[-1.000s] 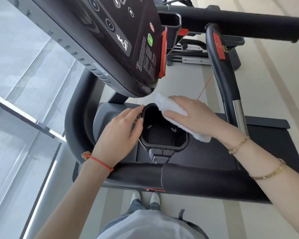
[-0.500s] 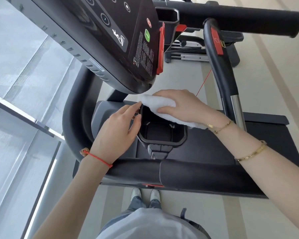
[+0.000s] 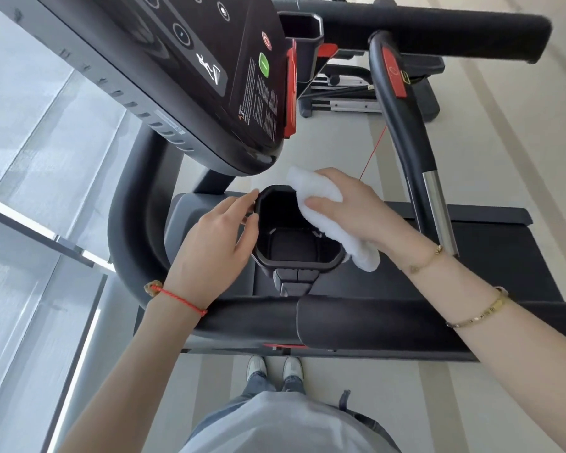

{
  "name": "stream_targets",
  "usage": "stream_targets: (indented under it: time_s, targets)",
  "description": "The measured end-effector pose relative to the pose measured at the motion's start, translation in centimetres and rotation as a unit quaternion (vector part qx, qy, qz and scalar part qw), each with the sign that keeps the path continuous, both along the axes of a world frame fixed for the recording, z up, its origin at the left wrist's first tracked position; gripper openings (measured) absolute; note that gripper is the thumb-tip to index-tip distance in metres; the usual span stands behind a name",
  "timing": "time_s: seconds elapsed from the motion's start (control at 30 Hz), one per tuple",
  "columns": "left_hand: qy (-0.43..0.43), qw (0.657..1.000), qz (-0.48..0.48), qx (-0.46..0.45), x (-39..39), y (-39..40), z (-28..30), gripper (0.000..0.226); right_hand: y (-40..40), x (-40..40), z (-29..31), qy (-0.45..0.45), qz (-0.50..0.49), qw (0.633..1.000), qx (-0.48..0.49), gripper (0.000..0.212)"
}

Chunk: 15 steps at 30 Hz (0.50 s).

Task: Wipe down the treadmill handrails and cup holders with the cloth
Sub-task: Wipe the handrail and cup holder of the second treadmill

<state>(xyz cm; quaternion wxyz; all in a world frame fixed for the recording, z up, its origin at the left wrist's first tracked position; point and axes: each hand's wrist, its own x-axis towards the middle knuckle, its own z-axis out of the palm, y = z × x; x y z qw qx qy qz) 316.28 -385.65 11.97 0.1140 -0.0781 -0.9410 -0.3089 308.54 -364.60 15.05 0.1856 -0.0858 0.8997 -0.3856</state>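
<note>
Head view, looking down: right hand point(image 3: 350, 209) curled over a white cloth point(image 3: 327, 217), thumb underneath and fingers on top, pinching the soft folded fabric against the right-hand rim of the cup holder point(image 3: 299, 228). Cloth fluffy and thick, one rounded end poking out past the fingertips toward the console, the other end hanging as a blunt roll below the wrist, just over the holder's near right corner. Cup holder a deep black plastic well with an octagonal rim, smooth walls, a square floor with small ribs at the corners. Opposite the cloth, across the well: left hand point(image 3: 214, 246) resting on the outer left wall, fingers lightly bent, fingertips touching the rim, thumb along the side, bracing rather than closing around it. Red braided string point(image 3: 180, 299) round the left wrist; two gold bracelets point(image 3: 481, 315) on the right forearm, one a thin chain, one a flat bangle. Nearer than the grip: front handrail point(image 3: 373, 318), a thick matte black bar with a padded sleeve on its right half, passing under both forearms. Beyond the grip and above it: glossy black console point(image 3: 209, 76), tilted, with a green button and a red button near its edge. Right of the grip: curved side handrail point(image 3: 402, 125), glossy black with a red patch and a polished metal sensor band lower down. Below everything: dark running deck point(image 3: 471, 256), pale floor, white shoes point(image 3: 275, 367).
</note>
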Motion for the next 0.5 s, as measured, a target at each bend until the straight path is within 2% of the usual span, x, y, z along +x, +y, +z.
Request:
stream_targets:
  time_s: [0.1, 0.2, 0.3, 0.4, 0.5]
  targets:
    - [0.002, 1.0, 0.0, 0.0, 0.0, 0.0, 0.1, 0.04, 0.8, 3.6, -1.1, -0.041, -0.043, 0.996, -0.062, 0.059]
    - [0.002, 1.0, 0.001, 0.002, 0.0, 0.0, 0.1, 0.041, 1.3, 5.6, -2.1, -0.087, -0.078, 0.986, -0.12, 0.061]
    - [-0.002, 1.0, 0.003, 0.003, 0.1, 0.1, 0.3, 0.041, 1.0, 4.1, -2.3, -0.041, -0.074, 0.993, -0.083, 0.06]
    - [-0.004, 1.0, 0.014, -0.006, 0.6, 0.1, 0.7, 0.04, 0.6, 1.1, -1.8, 0.055, 0.01, 0.998, 0.023, 0.055]
    - [-0.014, 1.0, 0.022, -0.015, 1.8, -0.2, 1.2, 0.039, 0.5, -2.1, -0.7, 0.111, 0.166, 0.976, 0.085, 0.044]
